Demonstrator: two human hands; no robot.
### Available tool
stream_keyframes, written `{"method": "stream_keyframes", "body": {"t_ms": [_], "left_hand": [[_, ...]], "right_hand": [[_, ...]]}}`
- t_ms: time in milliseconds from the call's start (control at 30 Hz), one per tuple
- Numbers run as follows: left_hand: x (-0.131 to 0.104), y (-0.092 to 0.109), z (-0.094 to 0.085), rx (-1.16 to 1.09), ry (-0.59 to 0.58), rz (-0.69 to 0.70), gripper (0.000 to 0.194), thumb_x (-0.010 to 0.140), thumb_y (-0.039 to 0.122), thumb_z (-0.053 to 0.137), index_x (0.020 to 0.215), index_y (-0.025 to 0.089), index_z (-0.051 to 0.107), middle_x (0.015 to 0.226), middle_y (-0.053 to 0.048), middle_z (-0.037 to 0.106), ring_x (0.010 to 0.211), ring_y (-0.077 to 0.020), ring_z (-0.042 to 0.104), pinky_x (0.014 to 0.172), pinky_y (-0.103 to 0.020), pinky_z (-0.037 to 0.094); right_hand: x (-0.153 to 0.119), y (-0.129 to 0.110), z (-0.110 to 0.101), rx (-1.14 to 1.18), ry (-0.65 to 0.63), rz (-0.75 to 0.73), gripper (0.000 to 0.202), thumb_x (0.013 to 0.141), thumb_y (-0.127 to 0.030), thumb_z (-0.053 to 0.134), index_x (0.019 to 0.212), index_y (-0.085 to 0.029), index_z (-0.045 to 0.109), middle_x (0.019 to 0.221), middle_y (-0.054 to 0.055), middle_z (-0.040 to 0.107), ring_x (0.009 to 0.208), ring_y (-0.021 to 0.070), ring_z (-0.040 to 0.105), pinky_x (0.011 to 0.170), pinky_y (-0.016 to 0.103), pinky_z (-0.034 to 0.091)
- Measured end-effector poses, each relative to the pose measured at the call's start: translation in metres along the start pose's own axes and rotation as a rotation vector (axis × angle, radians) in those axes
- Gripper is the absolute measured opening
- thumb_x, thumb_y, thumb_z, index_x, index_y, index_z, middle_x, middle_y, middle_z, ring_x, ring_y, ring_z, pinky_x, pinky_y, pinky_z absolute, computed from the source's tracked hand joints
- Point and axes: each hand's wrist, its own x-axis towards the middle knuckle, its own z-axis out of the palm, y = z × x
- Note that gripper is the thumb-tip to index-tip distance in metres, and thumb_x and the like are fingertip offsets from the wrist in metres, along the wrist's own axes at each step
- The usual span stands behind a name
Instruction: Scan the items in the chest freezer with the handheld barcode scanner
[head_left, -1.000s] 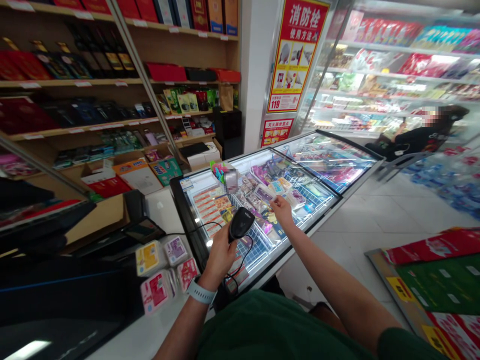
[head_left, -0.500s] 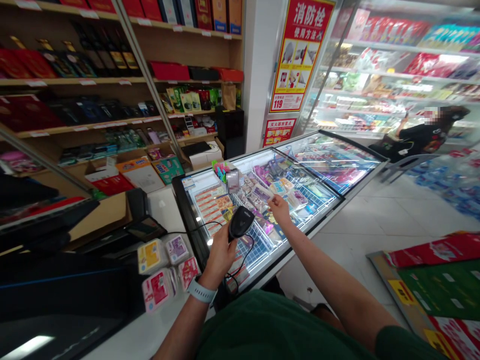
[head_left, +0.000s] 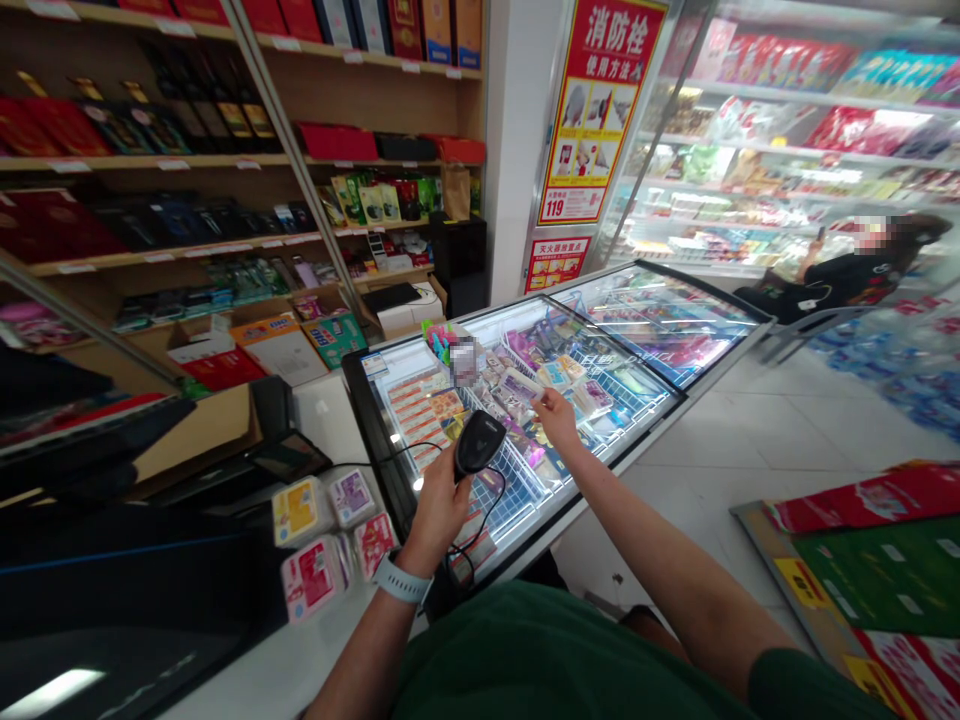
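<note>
My left hand [head_left: 436,510] is wrapped round the handle of a black barcode scanner [head_left: 480,443], its head tilted up and its cable looping below. My right hand [head_left: 556,420] pinches the edge of a flat plastic tub [head_left: 519,386] with a pale purple label, above the glass of the chest freezer [head_left: 517,545]. The scanner's head is left of this tub, apart from it. Just beyond my right hand are a purple-labelled tub [head_left: 592,398] and a tub with a blue and orange label [head_left: 561,372]. Baskets of bagged frozen goods show through the glass.
Left of the freezer, several square tubs [head_left: 311,580] with yellow, purple and red labels stand stacked on a white counter [head_left: 330,655]. An open cardboard box [head_left: 202,440] is behind them. A person [head_left: 855,265] sits at the right by chilled shelves. Bottle packs [head_left: 892,365] lie nearby.
Both hands keep their hold in almost the same place. The view has shifted very slightly. The seated person's arm and head have moved a little.
</note>
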Motion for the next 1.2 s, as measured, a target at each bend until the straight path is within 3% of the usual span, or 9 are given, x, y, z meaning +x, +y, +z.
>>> {"method": "stream_keyframes", "body": {"t_ms": [700,933,1033,1200], "left_hand": [[0.0,-0.004,0.0,0.038,0.009,0.016,0.042,0.081,0.014,0.051,0.123,0.016,0.05,0.114,-0.011,0.062,0.108,-0.0251,0.058,0.097,-0.041,0.043],[0.001,-0.008,0.001,0.044,0.007,-0.012,0.043,0.081,0.013,0.05,0.123,0.016,0.05,0.111,-0.011,0.063,0.105,-0.0252,0.059,0.094,-0.041,0.046],[0.001,-0.008,0.001,0.055,0.003,-0.019,0.042,0.081,0.014,0.05,0.123,0.016,0.05,0.115,-0.012,0.062,0.11,-0.0259,0.058,0.097,-0.043,0.044],[0.001,-0.007,0.001,0.062,-0.005,-0.038,0.043,0.082,0.014,0.049,0.125,0.016,0.049,0.118,-0.012,0.062,0.112,-0.0261,0.057,0.098,-0.043,0.043]], "right_hand": [[0.005,0.016,0.0,-0.052,-0.002,0.004,0.038,0.071,-0.044,0.06,0.096,-0.016,0.063,0.078,0.0,0.061,0.062,0.0136,0.057,0.057,0.03,0.057],[0.013,0.049,-0.023,-0.185,0.076,0.046,0.035,0.072,-0.039,0.057,0.099,-0.017,0.062,0.078,0.0,0.062,0.063,0.0145,0.059,0.057,0.029,0.057],[0.018,0.07,-0.039,-0.171,0.193,0.146,0.028,0.072,-0.035,0.06,0.094,-0.018,0.062,0.084,0.001,0.064,0.067,0.0164,0.063,0.057,0.028,0.057],[0.028,0.102,-0.064,-0.081,0.267,0.315,0.013,0.076,-0.026,0.057,0.086,-0.018,0.056,0.072,0.0,0.061,0.063,0.0168,0.067,0.056,0.028,0.058]]}}
